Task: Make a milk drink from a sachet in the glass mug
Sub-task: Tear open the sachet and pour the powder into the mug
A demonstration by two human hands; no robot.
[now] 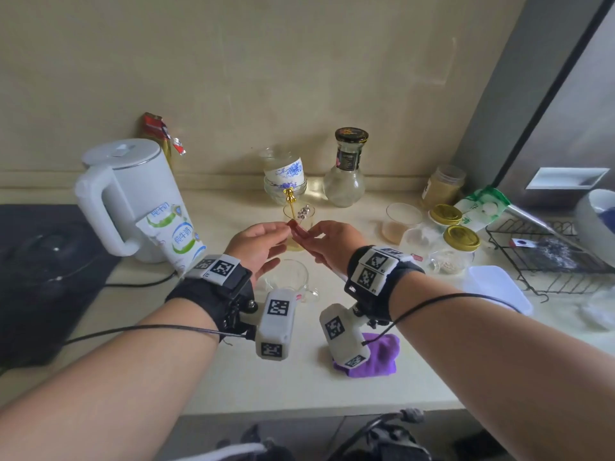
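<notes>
My left hand and my right hand both pinch a small red sachet, held level above the counter between them. Just below and toward me stands the empty glass mug, its handle pointing right, partly hidden by my left wrist device. A small glass holding a gold-topped spoon and a silver one stands right behind the sachet. A white and green milk pouch leans against the white kettle at the left.
Behind stand a blue-patterned cup on a glass bowl and a round bottle. Jars with gold lids, a plastic cup, a clear lidded box and a wire rack fill the right. A purple cloth lies near the front edge.
</notes>
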